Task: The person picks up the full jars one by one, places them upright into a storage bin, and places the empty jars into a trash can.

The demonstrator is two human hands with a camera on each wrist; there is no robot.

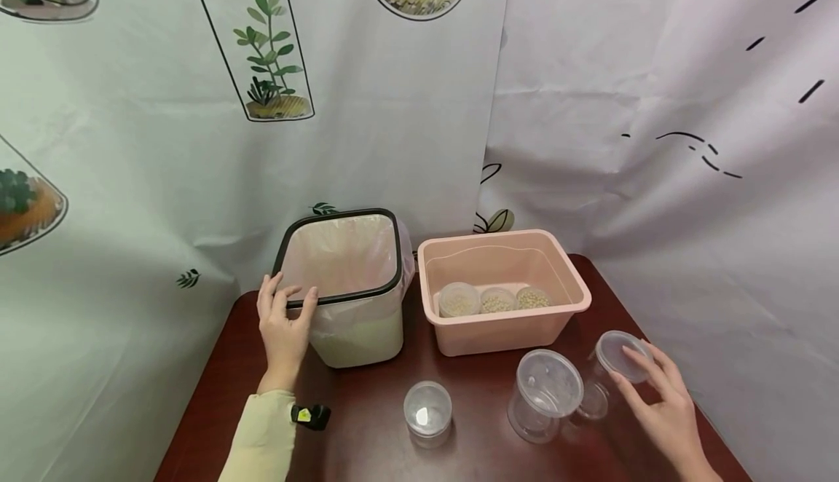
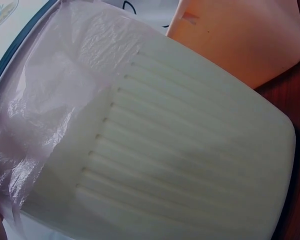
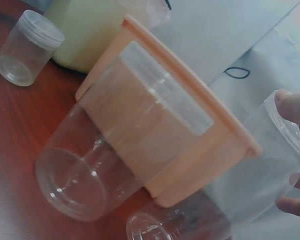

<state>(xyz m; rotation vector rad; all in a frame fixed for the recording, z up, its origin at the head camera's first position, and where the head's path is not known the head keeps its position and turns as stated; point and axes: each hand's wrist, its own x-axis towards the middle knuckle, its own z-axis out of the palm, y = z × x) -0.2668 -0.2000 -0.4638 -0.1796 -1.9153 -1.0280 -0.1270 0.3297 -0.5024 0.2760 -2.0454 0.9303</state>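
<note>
Loosely spread, the left hand [image 1: 285,333] touches the bin [image 1: 360,338] while the right hand [image 1: 665,403] grips a lidded clear jar [image 1: 614,362].

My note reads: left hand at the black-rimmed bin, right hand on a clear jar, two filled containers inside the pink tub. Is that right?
Not quite: the head view shows three filled containers inside the pink tub, not two. The rest stands: left hand at the black-rimmed bin, right hand on a clear jar.

Pale lined bin [image 1: 360,338] stands upright; clear lidded jar [image 1: 611,358] at far right.
</note>
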